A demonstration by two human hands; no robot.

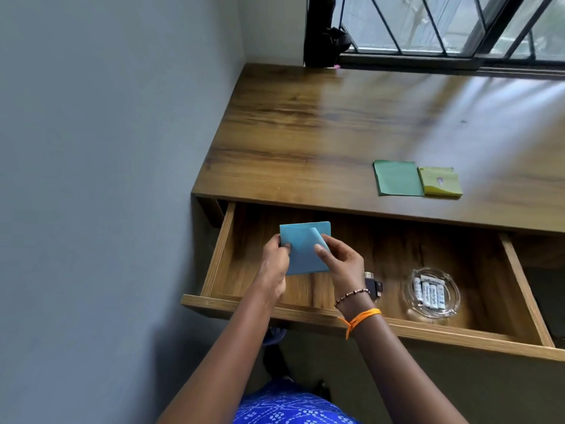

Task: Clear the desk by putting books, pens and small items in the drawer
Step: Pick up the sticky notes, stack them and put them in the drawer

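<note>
A blue pad of sticky notes (302,249) hangs over the left part of the open wooden drawer (397,258). My left hand (273,270) pinches its left edge. My right hand (341,263) pinches its right side, where the top sheet's corner is curled up. On the desk top (336,123) lie a green sticky-note pad (397,179) and a yellow-green pad (441,182), side by side and touching.
In the drawer, a glass ashtray (432,293) holds several white batteries. A small dark object (373,286) lies behind my right wrist. A grey wall runs along the left; a barred window (443,22) stands behind the desk.
</note>
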